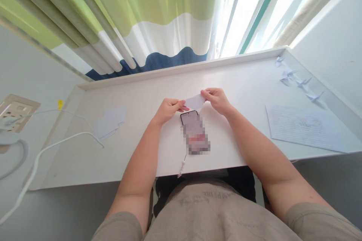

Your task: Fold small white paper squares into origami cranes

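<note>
A small white piece of paper (195, 102) is held above the white table (135, 146), just past the top edge of a phone (194, 131) that lies flat in front of me. My left hand (169, 109) pinches the paper's left end with its fingers closed. My right hand (217, 99) pinches the right end in the same way. The paper looks folded into a small flat shape. A thin cord with a small charm hangs from the phone's near end over the table edge.
A stack of small white paper squares (110, 126) lies at the left, with a white cable (56, 146) running past it to a wall socket (14, 111). A written sheet (304, 126) lies at the right. Several folded paper cranes (298, 80) stand at the far right. A striped curtain (141, 26) hangs behind the table.
</note>
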Demonstrator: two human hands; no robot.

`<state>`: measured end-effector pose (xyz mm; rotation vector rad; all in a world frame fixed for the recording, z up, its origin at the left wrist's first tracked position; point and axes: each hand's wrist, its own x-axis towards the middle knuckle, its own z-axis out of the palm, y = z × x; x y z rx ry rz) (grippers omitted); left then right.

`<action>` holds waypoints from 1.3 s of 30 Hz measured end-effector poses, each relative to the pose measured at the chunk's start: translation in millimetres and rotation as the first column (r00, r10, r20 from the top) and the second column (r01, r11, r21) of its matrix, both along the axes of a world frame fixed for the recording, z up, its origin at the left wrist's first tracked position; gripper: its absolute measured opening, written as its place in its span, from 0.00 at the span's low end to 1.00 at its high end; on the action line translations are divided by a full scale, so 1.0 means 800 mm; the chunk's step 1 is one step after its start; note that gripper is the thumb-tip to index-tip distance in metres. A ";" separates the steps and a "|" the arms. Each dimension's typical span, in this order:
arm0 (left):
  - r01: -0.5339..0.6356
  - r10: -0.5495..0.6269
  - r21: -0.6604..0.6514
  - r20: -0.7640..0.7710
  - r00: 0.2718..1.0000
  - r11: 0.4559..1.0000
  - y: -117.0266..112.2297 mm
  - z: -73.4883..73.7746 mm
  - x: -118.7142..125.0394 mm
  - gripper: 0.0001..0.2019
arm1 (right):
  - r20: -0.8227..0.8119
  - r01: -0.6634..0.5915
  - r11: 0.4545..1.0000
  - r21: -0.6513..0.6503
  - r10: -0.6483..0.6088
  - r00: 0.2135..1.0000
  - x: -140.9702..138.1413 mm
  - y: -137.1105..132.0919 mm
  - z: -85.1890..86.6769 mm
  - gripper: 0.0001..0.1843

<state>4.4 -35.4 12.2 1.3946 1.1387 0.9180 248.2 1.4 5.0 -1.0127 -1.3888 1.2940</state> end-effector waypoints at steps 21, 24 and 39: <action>-0.112 0.122 0.134 -0.067 0.990 0.985 -0.009 0.004 0.028 0.22 | 0.060 -0.087 0.995 -0.041 0.089 0.994 -0.027 -0.020 -0.005 0.30; -0.146 0.156 0.128 -0.066 0.986 0.981 -0.008 0.002 0.031 0.23 | 0.006 -0.077 0.996 -0.034 0.077 0.997 -0.024 -0.016 -0.006 0.30; -0.280 0.276 0.053 0.079 0.958 0.958 -0.002 -0.001 0.025 0.33 | -0.260 -0.213 0.966 -0.148 0.170 0.950 -0.010 -0.006 -0.008 0.32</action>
